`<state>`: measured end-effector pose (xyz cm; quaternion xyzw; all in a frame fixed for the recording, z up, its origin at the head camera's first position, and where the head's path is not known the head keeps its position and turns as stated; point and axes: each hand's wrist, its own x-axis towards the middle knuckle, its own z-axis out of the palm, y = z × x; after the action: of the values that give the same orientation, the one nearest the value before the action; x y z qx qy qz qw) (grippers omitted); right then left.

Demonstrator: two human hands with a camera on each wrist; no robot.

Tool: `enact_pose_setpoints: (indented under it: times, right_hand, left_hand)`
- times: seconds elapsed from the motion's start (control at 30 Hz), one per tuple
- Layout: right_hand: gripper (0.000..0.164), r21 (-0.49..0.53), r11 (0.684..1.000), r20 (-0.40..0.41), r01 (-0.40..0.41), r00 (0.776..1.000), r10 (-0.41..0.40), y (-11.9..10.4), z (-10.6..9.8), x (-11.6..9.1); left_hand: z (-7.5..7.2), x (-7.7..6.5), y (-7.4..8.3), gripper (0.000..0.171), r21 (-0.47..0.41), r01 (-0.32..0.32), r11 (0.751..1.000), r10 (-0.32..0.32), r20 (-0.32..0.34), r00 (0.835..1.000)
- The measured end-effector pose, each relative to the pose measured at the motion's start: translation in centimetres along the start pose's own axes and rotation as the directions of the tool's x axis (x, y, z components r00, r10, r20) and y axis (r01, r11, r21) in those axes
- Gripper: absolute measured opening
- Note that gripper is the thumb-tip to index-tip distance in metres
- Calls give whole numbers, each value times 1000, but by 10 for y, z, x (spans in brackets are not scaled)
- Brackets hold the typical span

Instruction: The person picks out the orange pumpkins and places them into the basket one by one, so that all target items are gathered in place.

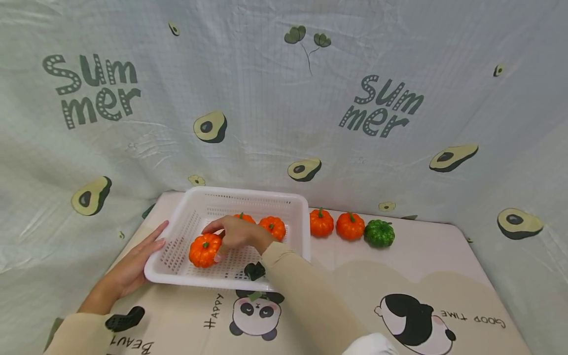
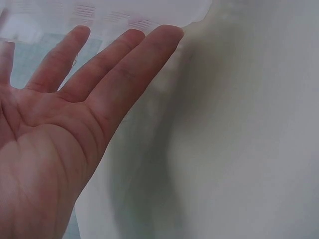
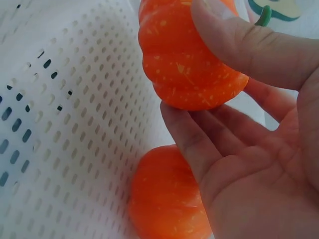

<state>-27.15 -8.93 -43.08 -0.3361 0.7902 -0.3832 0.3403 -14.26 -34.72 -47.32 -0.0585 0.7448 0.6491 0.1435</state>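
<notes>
My right hand [image 1: 239, 234] reaches into a white perforated plastic basket [image 1: 253, 192] and grips a small orange toy pumpkin [image 1: 204, 251] near its left side. In the right wrist view, the thumb presses on the ribbed pumpkin [image 3: 184, 59] while the fingers support it from the other side. A second orange pumpkin [image 3: 169, 196] lies below it. Two orange pumpkins stay in the basket behind the right hand, the nearer pumpkin [image 1: 273, 228] partly covered. My left hand [image 1: 133, 264] has straight fingers, their tips right at the basket's left wall, palm visible in the left wrist view.
To the right of the basket, an orange pumpkin [image 1: 321, 222], another orange pumpkin [image 1: 350, 226] and a green pumpkin [image 1: 379, 233] stand in a row. The table has a beige cloth [image 1: 355, 276] with panda prints. A pale curtain [image 1: 266, 98] with avocado prints hangs behind and at the sides.
</notes>
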Motion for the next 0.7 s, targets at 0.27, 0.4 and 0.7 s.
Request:
enact_pose_setpoints:
  times: [0.27, 0.4, 0.7]
  right_hand:
    - [69, -54, 998, 7, 9, 1000, -8, -2, 2, 4]
    - [61, -57, 998, 14, 0, 1000, 1, -1, 3, 6]
    - [55, -35, 999, 38, -3, 999, 5, 1, 7, 8]
  left_hand:
    - [0, 0, 2, 67, -7, 10, 1000, -10, -4, 1000]
    - [-1, 1, 2, 67, -17, 15, 1000, -15, -3, 1000]
    - [0, 2, -1, 68, -25, 21, 999, -21, -3, 1000]
